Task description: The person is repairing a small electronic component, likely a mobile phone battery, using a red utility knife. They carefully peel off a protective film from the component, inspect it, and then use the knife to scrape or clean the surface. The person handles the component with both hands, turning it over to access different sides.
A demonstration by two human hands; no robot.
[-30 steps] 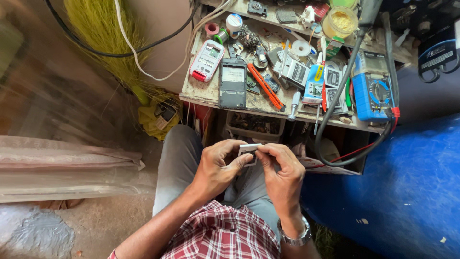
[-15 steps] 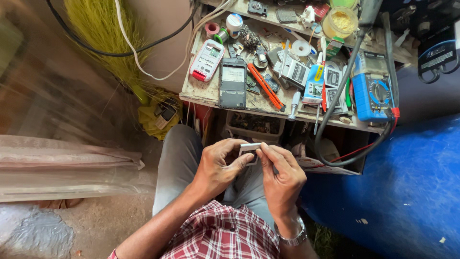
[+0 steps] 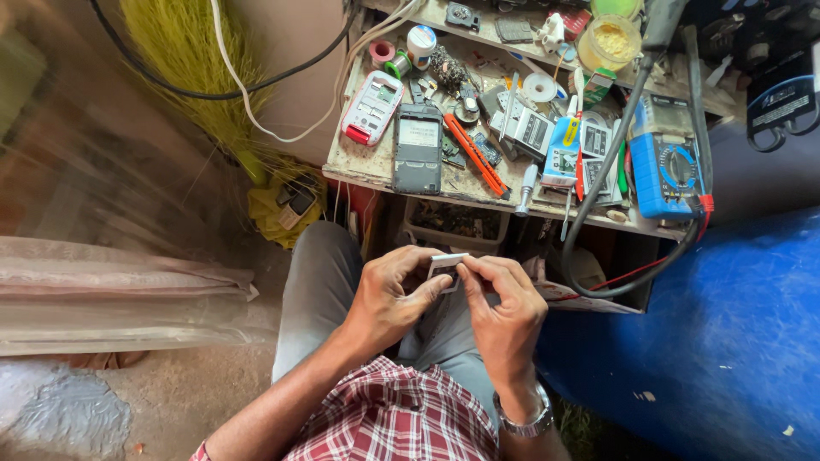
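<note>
Seated person, seen from above, knees toward a cluttered bench (image 3: 359, 166). Both hands meet over the lap, just below the bench's front edge. Left hand (image 3: 389, 294) and right hand (image 3: 504, 312) share a small flat pale part (image 3: 446, 266), rectangular with a dark face; what it is cannot be told. Left fingers curl around its left side, thumb pressed against its lower edge. Right thumb and forefinger pinch its right end, the other right fingers folded close together beneath. The part sits between the two sets of fingertips, clear of the bench. A metal watch (image 3: 525, 420) is on the right wrist; a red plaid shirt (image 3: 401, 418) and grey trousers (image 3: 320, 286) show below. On the bench, near the front edge, a dark phone body (image 3: 418, 147) lies open-backed, a white and red phone (image 3: 371, 107) just left of it, an orange tool (image 3: 477, 154) just right. A blue meter (image 3: 664, 166) sits at the right end, with a black cable (image 3: 598, 183) looping down past the front edge. A tray (image 3: 457, 224) of small parts sits under the bench. Blue drum (image 3: 717, 341) to the right; green broom (image 3: 192, 60) against the wall at left.
</note>
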